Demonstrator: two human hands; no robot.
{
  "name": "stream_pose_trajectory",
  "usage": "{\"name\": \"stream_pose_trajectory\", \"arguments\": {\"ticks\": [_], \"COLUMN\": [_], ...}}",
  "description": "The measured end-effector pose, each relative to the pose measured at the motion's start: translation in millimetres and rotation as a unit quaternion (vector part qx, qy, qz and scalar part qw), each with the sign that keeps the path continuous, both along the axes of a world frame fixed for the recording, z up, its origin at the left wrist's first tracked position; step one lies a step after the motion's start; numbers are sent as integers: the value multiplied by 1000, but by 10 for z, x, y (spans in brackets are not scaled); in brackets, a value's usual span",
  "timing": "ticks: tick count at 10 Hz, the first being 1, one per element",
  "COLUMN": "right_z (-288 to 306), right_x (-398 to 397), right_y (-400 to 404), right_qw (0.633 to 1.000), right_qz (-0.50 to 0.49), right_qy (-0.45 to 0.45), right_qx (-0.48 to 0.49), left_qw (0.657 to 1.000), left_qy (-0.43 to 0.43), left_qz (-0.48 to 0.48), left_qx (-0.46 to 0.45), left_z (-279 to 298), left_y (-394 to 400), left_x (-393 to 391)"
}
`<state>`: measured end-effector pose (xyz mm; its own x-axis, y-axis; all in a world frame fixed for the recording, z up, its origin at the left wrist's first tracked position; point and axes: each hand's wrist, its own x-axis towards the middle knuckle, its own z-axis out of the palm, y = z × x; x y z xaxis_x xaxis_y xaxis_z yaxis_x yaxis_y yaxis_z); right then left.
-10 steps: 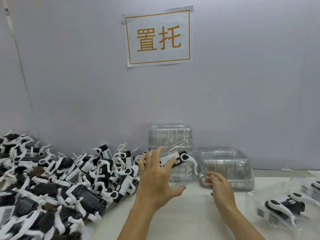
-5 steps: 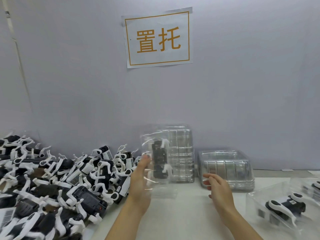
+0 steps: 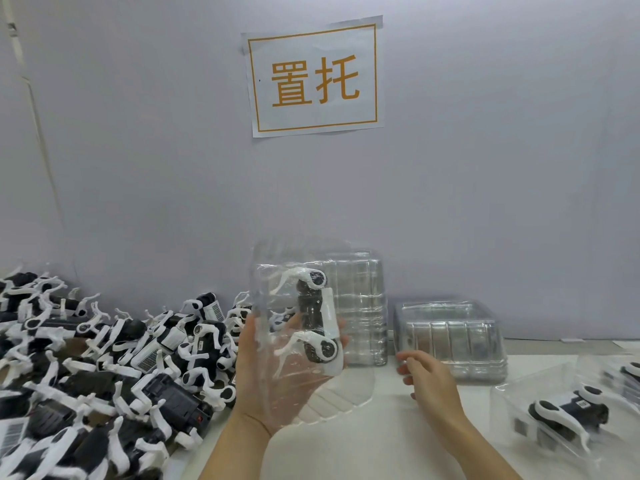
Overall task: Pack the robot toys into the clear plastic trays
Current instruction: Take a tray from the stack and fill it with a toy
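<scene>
Clear tray with one robot toy inside, raised upright over the desk.
My left hand cups it, fingers curled behind; right hand hangs relaxed nearby. Next, I'd judge, set it beside the packed tray.

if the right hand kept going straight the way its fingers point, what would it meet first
The right hand points forward and left, its fingertips just short of the tall stack of empty clear trays. It would probably meet the foot of that stack first, though depth is unclear from this one view.
</scene>
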<state>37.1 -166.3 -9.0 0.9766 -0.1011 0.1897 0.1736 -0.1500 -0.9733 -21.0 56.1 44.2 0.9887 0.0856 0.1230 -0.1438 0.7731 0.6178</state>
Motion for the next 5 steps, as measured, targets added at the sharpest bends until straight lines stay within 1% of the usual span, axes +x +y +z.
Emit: {"name": "stream_pose_trajectory", "arguments": {"ticks": [1, 2, 3, 4, 5], "right_z": [35, 187, 457, 779, 1083], "right_x": [0, -10, -48, -110, -217], "right_y": [10, 20, -4, -178, -522], "right_qw": [1000, 998, 993, 991, 966], "right_qz": [2, -5, -46, -92, -75], "right_qy": [-6, -33, -71, -89, -24], "right_qx": [13, 58, 87, -24, -248], "left_qw": [981, 906, 781, 742, 692], "left_qy": [-47, -76, -69, -59, -58], "left_qz": [9, -74, -31, -30, -61], "left_qx": [191, 409, 620, 667, 717], "left_z": [100, 100, 152, 160, 181], "left_y": [-12, 51, -15, -101, -145], "left_x": [-119, -114, -114, -82, -40]}}
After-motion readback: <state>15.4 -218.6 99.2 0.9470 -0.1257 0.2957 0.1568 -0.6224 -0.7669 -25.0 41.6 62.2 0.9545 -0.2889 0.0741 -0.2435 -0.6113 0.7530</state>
